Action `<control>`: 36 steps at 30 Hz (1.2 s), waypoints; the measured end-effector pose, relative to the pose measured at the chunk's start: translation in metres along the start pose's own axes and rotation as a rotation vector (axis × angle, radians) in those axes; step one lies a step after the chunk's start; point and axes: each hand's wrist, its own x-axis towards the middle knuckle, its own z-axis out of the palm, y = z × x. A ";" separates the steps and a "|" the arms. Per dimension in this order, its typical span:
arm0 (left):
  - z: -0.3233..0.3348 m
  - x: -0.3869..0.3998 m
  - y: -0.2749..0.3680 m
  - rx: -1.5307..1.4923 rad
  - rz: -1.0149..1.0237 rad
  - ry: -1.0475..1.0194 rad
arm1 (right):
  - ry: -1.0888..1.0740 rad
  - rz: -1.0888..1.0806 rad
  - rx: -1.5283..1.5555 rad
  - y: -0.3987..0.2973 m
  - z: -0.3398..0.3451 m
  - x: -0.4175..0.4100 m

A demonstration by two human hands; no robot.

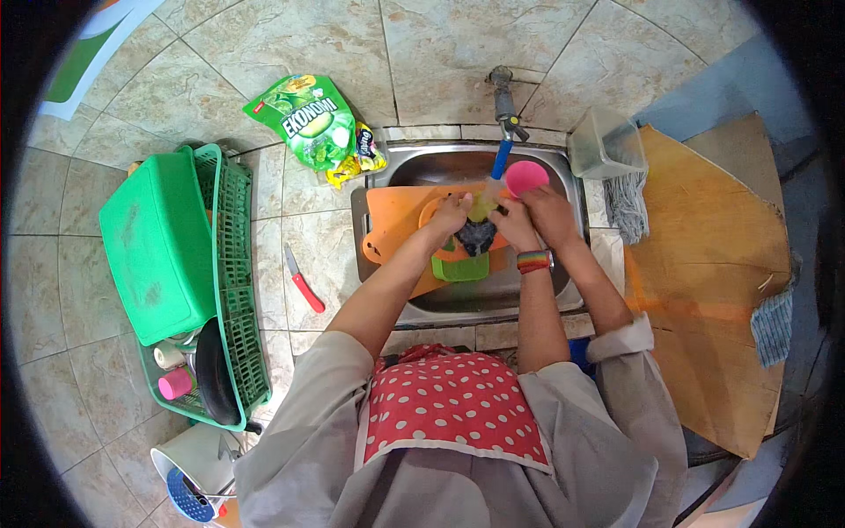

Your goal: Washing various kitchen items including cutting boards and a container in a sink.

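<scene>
My left hand [451, 215] and my right hand [516, 226] meet over a steel sink [462, 305], under the tap's blue hose [502, 158]. Between them are a yellow-green piece [483, 208] and a dark, wet piece [476, 237]; blur hides what they are and how my fingers hold them. Beneath lies an orange dish [428, 211] on an orange flexible cutting mat [399, 214]. A green plastic container [465, 268] sits just below. My right wrist wears a rainbow band. Beside it another person's hand [553, 212] holds a pink cup [527, 178].
A red-handled knife [305, 284] lies on the tiled counter. Further left stands a green dish basket [232, 264] with a green tub [162, 247]. Behind are a green detergent pouch [310, 122] and the tap [507, 109]. A clear container [607, 148] and cardboard [713, 277] are on the right.
</scene>
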 end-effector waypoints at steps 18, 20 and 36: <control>-0.064 -0.109 0.099 0.071 0.552 -0.211 | -0.235 -0.161 0.438 -0.065 0.059 -0.045; -0.078 -0.123 0.102 0.071 0.565 -0.201 | -0.215 -0.156 0.456 -0.083 0.073 -0.046; -0.090 -0.124 0.081 0.139 0.604 -0.006 | -0.122 0.020 0.459 -0.055 0.036 -0.047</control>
